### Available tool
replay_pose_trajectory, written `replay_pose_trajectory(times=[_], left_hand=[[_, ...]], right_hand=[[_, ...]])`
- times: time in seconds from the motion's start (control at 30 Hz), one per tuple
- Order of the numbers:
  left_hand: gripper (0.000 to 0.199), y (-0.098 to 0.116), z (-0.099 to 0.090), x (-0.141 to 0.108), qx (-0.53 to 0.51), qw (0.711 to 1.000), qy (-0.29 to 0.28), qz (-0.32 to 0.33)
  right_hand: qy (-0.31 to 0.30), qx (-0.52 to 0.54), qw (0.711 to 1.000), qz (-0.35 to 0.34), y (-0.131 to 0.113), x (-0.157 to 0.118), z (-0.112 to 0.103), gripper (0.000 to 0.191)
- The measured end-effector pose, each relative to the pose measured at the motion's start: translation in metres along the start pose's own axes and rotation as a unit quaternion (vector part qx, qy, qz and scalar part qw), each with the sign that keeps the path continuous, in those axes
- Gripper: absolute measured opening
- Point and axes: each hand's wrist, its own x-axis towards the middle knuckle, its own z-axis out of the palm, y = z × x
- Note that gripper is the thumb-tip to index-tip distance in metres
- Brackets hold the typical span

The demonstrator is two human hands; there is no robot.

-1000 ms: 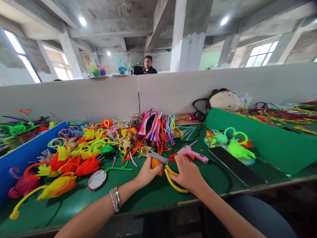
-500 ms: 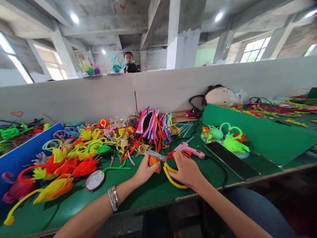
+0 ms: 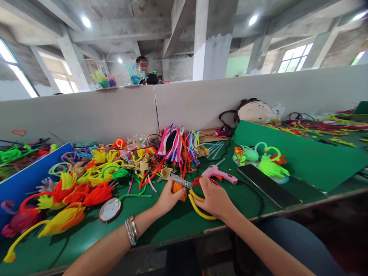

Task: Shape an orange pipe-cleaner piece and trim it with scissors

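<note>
My left hand is closed around a small orange bundle of pipe cleaners, most of it hidden by the fingers. My right hand grips a pair of scissors with red and yellow handles. Their metal blades lie across the top of the orange bundle and look nearly closed. Whether they touch the bundle, I cannot tell. Just behind my right hand rests a pink glue gun.
Left of my hands are piled pipe-cleaner flowers and a round white-faced disc. Bundled pipe cleaners stand behind. To the right lie a phone and a green board. A person is beyond the partition.
The scissor handles have drawn slightly closer together in my right hand. My left hand keeps its place on the orange bundle. The person beyond the partition has shifted left.
</note>
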Motion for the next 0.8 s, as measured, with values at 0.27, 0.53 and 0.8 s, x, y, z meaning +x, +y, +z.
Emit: replay_pose_trajectory(times=[0.27,0.53,0.8], left_hand=[[0.03,0.0019,-0.0001,-0.0003,0.004,1.0,0.005,0.0],[0.03,0.0001,-0.0002,0.0009,-0.015,1.0,0.005,0.003],[0.03,0.002,-0.0012,0.002,-0.019,1.0,0.004,0.005]], right_hand=[[0.003,-0.022,1.0,-0.001,-0.0017,-0.0002,-0.0018,0.037],[-0.005,-0.004,1.0,-0.004,-0.0033,0.0011,-0.006,0.035],[-0.009,0.01,1.0,-0.001,-0.0046,0.0006,-0.0052,0.035]])
